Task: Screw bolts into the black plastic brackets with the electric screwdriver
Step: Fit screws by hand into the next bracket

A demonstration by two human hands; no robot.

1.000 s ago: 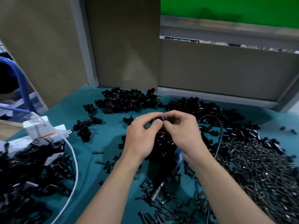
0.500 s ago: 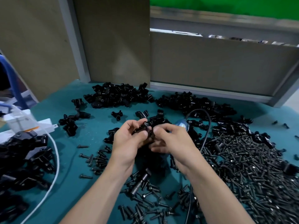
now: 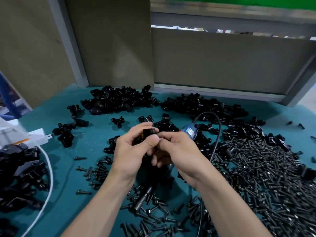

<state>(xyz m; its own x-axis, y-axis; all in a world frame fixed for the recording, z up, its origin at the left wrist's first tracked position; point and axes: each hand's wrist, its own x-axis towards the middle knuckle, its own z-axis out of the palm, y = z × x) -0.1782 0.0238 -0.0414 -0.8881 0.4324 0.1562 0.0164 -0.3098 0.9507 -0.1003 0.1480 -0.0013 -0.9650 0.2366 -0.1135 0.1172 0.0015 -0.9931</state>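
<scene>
— What is held above the tabletop [image 3: 71, 199]?

— A black bracket [image 3: 150, 131] is pinched between the fingertips of the left hand [image 3: 132, 151] and the right hand [image 3: 176, 153], just above the middle of the teal surface. The left hand is curled around it from the left, thumb on the near side. The right hand is closed against it from the right; whether a bolt is also gripped there cannot be told.

— And the electric screwdriver?

— The screwdriver [image 3: 190, 131] is seen behind and under the right hand: its blue body with a label shows just past the knuckles, and a dark metal tip [image 3: 142, 199] is seen below the wrists among loose bolts. Whether it is gripped by the right hand or merely lying underneath cannot be told. A black cable [image 3: 217, 129] is looped up from its rear end and bent back down along the right forearm.

— Where are the parts kept?

— A large heap of bolts [image 3: 266, 171] is spread on the right side of the tabletop, and smaller scatterings are found near the forearms. Two piles of brackets [image 3: 119, 100] are laid along the far edge, against brown panels [image 3: 111, 40]. More black parts [image 3: 18, 171] are heaped at the left edge, beside a white cord [image 3: 48, 168].
</scene>
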